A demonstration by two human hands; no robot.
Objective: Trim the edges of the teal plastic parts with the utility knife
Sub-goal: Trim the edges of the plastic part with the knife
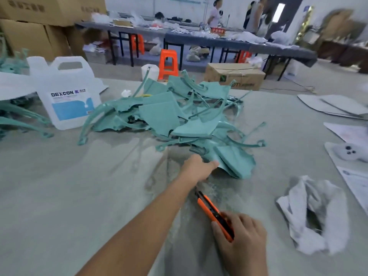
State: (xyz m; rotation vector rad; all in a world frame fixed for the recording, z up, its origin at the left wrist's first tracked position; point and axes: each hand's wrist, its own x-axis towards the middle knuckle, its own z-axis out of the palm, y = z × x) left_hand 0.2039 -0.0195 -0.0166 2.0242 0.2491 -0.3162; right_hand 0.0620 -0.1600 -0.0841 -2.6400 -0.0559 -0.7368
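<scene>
Pile of teal plastic parts mid-table: flat panels mixed with curved strips, overlapping every which way. Everything placed off that pile.

Left hand at the pile's near edge, arm stretched out to it. Thumb lies on the left edge of the nearest teal part, fingers tucked out of sight behind it, so it reads as a pinch on that edge. The part rests at the pile's front, touching the pieces behind.

Right hand nearer the camera than the pile, clear of it. Fingers wrapped round the rear of the orange utility knife, firm closed grip. The knife's nose points up toward the pile, just beside the left forearm and touching no teal piece. Can't tell how far the blade is out.

Left of the pile: white DEXCON jug, upright, near the outermost strips. Further left, more loose teal strips. Near-right of the pile: crumpled white cloth. Right of the pile: paper sheets. Beyond the pile, on the floor: orange stool and cardboard box.
</scene>
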